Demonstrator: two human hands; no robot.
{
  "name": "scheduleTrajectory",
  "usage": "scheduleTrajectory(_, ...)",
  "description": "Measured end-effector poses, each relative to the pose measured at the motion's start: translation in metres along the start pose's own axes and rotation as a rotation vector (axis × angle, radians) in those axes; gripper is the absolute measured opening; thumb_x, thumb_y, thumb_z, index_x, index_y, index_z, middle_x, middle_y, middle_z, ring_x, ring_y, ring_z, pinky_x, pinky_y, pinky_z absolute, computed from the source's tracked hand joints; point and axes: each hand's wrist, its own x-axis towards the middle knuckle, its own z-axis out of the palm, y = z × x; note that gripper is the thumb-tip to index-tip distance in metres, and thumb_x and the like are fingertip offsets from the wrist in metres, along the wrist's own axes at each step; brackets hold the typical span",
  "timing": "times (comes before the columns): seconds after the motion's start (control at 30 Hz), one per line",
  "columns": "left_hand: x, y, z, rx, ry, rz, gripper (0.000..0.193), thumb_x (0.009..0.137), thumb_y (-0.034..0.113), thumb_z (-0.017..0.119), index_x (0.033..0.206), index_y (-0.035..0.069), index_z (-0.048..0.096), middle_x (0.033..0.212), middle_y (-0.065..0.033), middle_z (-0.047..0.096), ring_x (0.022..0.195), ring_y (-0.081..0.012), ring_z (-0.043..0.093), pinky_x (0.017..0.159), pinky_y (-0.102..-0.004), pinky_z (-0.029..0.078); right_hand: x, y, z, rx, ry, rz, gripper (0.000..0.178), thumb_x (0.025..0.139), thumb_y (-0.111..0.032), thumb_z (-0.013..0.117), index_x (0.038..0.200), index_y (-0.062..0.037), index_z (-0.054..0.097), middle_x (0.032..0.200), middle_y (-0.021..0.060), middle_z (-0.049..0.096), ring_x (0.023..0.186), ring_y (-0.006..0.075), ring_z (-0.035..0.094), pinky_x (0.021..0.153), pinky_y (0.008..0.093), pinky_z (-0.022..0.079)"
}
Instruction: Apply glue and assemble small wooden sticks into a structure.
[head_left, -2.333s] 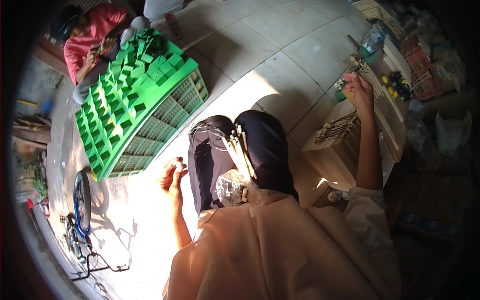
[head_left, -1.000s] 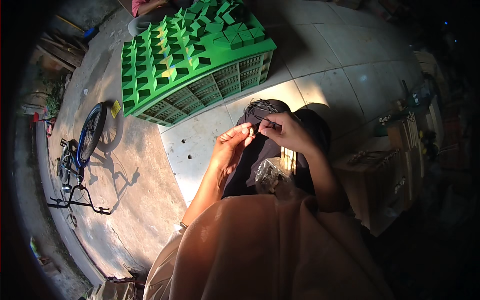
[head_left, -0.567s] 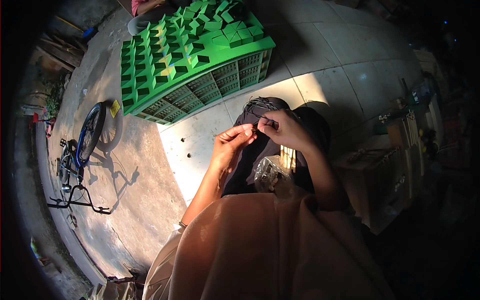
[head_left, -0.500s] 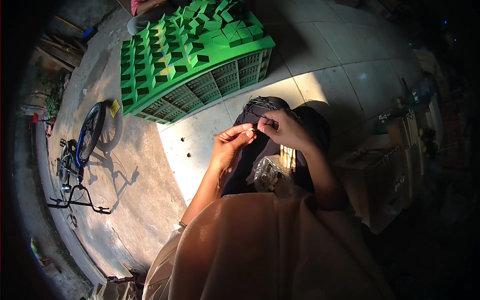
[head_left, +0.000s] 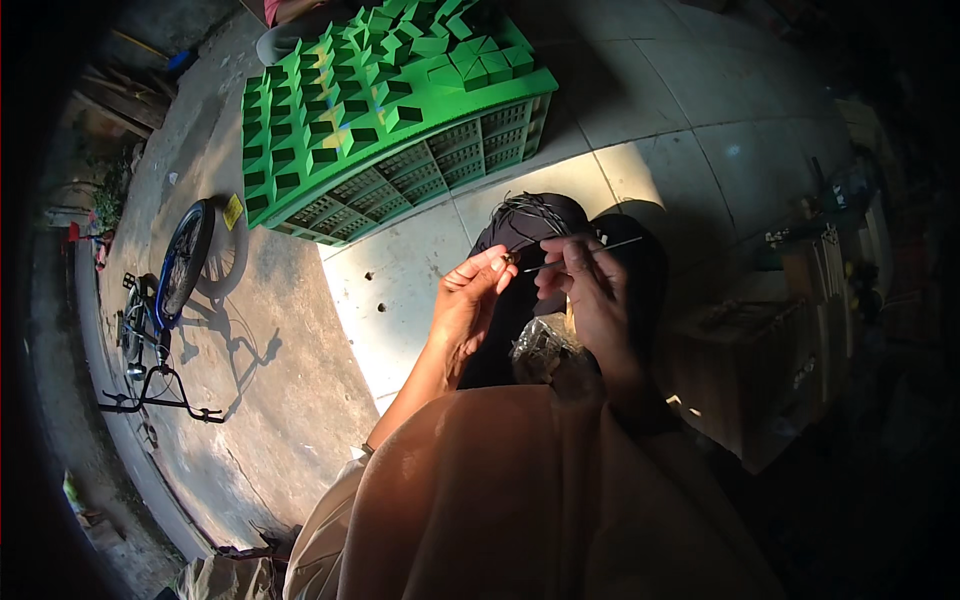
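Thin rod (head_left: 625, 243): lay slantwise in my right grip (head_left: 592, 285), above my thighs (head_left: 640, 260), one end toward my left grip (head_left: 468, 300), the other standing out past the knuckles. Right grip was nearly closed, fingertips pinching the rod. Left grip was closed to a pinch on a small dark piece (head_left: 512, 259), too small to identify. Could not tell whether rod and piece touched. Black cords (head_left: 535, 212) lay bundled at my left knee; a clear plastic bag (head_left: 540, 350) sat nearer my body. Ahead-left, green blocks (head_left: 470, 65) rested on a green board (head_left: 520, 88) above lattice-sided crates (head_left: 400, 180).
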Motion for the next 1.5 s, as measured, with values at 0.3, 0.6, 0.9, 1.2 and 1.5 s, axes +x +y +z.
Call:
scheduleTrajectory(0.3,-0.002,-0.009,0.012,-0.113,0.019,0.102,0.018,0.081,0.001,0.056,0.099,-0.003,0.057,0.09,-0.0101,0.061,0.08,-0.0151,0.061,0.074,-0.0222,0.05,-0.001,0.04,0.001,0.159,0.172,-0.072,0.013,0.076,0.005,0.06,0.088,0.0025,0.057,0.085,0.0124,0.061,0.08,0.017,0.062,0.071,0.0278,0.053)
scheduleTrajectory(0.6,-0.004,-0.012,0.017,-0.157,0.064,0.14,0.019,0.082,0.001,0.055,0.101,-0.003,0.056,0.094,-0.0103,0.06,0.083,-0.0153,0.06,0.076,-0.0228,0.05,-0.002,0.046,0.005,0.235,0.195,-0.063,0.01,0.078,0.0,0.058,0.087,0.0027,0.055,0.088,0.0156,0.059,0.083,0.0238,0.06,0.077,0.0371,0.051)
scheduleTrajectory(0.9,-0.005,-0.014,0.013,-0.147,0.055,0.164,0.019,0.081,0.0,0.055,0.1,-0.002,0.056,0.093,-0.0098,0.06,0.083,-0.0156,0.06,0.076,-0.0232,0.05,-0.002,0.044,0.01,0.265,0.237,-0.055,0.01,0.075,0.004,0.061,0.083,0.0017,0.056,0.084,0.0129,0.061,0.078,0.0203,0.061,0.075,0.0361,0.053)
scheduleTrajectory(1.2,-0.006,-0.012,0.009,-0.12,0.022,0.201,0.018,0.079,-0.001,0.058,0.098,-0.001,0.057,0.091,-0.0098,0.061,0.08,-0.0158,0.06,0.075,-0.0237,0.05,-0.003,0.046,0.01,0.206,0.185,-0.092,0.009,0.079,0.002,0.056,0.087,0.002,0.053,0.087,0.0167,0.06,0.078,0.0241,0.061,0.074,0.0363,0.051)
scheduleTrajectory(1.5,-0.006,-0.01,0.0,-0.07,-0.05,0.178,0.016,0.077,-0.001,0.061,0.093,0.002,0.058,0.084,-0.009,0.061,0.072,-0.014,0.057,0.069,-0.0221,0.047,-0.005,0.042,0.008,0.197,0.176,-0.023,0.01,0.077,0.003,0.059,0.086,0.0007,0.054,0.083,0.0128,0.06,0.075,0.0196,0.062,0.069,0.0325,0.054)
